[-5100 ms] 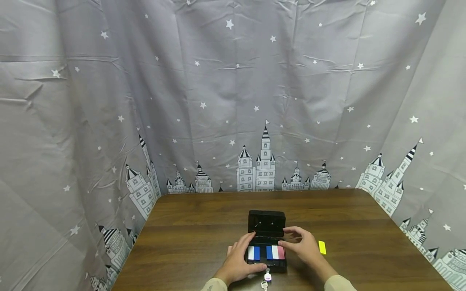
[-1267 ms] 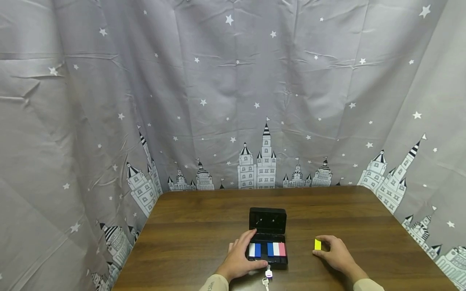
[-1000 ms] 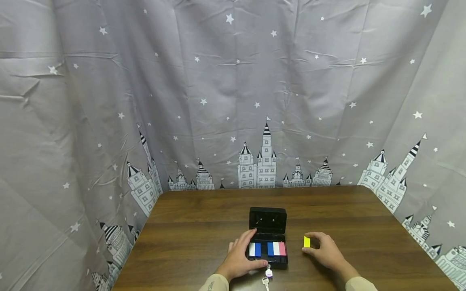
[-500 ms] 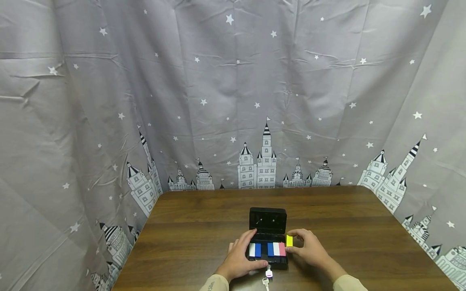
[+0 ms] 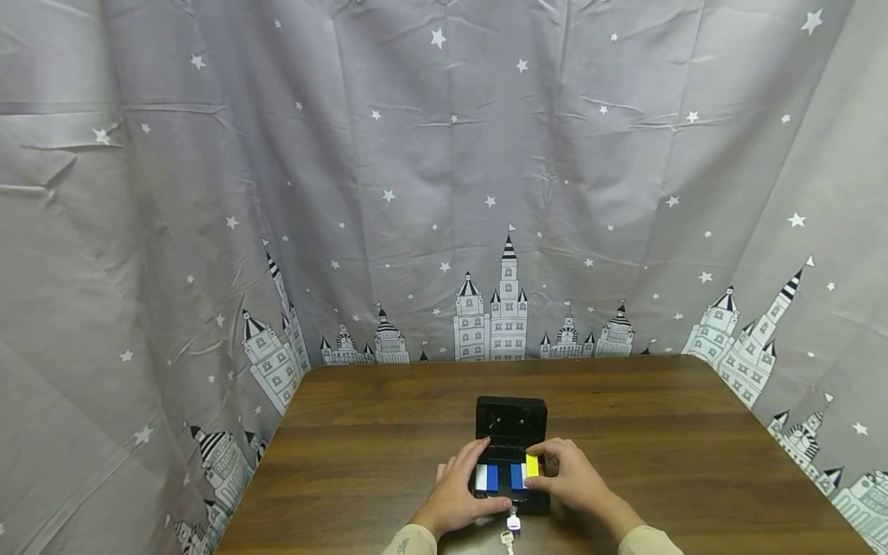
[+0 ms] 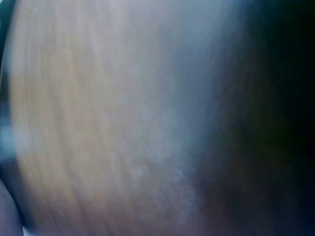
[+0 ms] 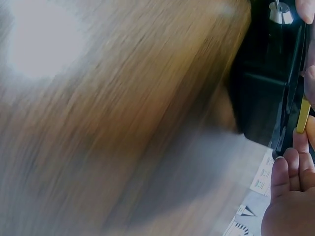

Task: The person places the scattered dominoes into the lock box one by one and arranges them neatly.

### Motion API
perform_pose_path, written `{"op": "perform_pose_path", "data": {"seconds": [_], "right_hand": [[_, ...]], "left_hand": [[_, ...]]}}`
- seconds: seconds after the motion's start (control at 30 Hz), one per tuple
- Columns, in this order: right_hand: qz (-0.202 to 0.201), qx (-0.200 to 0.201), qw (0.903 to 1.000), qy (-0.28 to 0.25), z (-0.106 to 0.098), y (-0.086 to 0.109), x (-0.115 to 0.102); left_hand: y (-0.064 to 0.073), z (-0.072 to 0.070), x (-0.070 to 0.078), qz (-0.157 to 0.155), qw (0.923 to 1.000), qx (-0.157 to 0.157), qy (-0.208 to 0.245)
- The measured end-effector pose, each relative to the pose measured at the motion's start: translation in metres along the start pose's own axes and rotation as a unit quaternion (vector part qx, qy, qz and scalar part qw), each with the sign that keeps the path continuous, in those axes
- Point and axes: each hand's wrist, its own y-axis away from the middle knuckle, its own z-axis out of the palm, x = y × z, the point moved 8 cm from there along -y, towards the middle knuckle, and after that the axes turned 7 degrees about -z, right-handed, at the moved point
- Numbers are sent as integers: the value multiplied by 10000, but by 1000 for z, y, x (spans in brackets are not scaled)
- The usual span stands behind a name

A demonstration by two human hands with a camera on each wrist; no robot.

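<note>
A small black lock box [image 5: 510, 420] stands on the table with its lid raised. Inside, on the left, lie a white block [image 5: 482, 478] and a blue block [image 5: 492, 479]. Farther right are another blue block [image 5: 516, 477] and a white one. My left hand [image 5: 454, 493] holds the box's left side, thumb at the front and fingers toward the back corner. Over the right part of the box, my right hand [image 5: 574, 479] pinches a yellow block [image 5: 532, 465] between thumb and fingers; the pink block there is hidden. The right wrist view shows the yellow block [image 7: 303, 116] edge-on.
Two keys [image 5: 513, 522] hang from the front of the box, one in its lock. The wooden table [image 5: 375, 432] stretches to a grey curtain [image 5: 416, 169] printed with castles and stars. The left wrist view is too blurred to read.
My right hand has picked up the yellow block from the table on the right and carried it left over the box. The left hand has stayed on the box.
</note>
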Motion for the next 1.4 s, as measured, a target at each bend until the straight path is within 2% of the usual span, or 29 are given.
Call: {"op": "perform_pose_path", "data": {"seconds": [0.4, 0.53, 0.8, 1.0, 1.23, 1.4], "right_hand": [[-530, -218, 9983, 73, 22, -13, -22], [-536, -349, 9978, 184, 30, -17, -25], [-514, -621, 9965, 234, 41, -23, -30], [-663, -756, 9928, 644, 41, -25, -31], [-680, -765, 9902, 952, 44, -27, -28], [-683, -804, 9862, 1273, 49, -27, -26]], "left_hand": [[2, -2, 3, 290, 9994, 145, -140], [2, -2, 2, 331, 9992, 169, -171], [-1, 1, -3, 60, 9998, 33, -186], [-2, 2, -4, 130, 9996, 77, -218], [1, -2, 2, 361, 9990, 180, -165], [2, -2, 3, 401, 9987, 226, -237]]}}
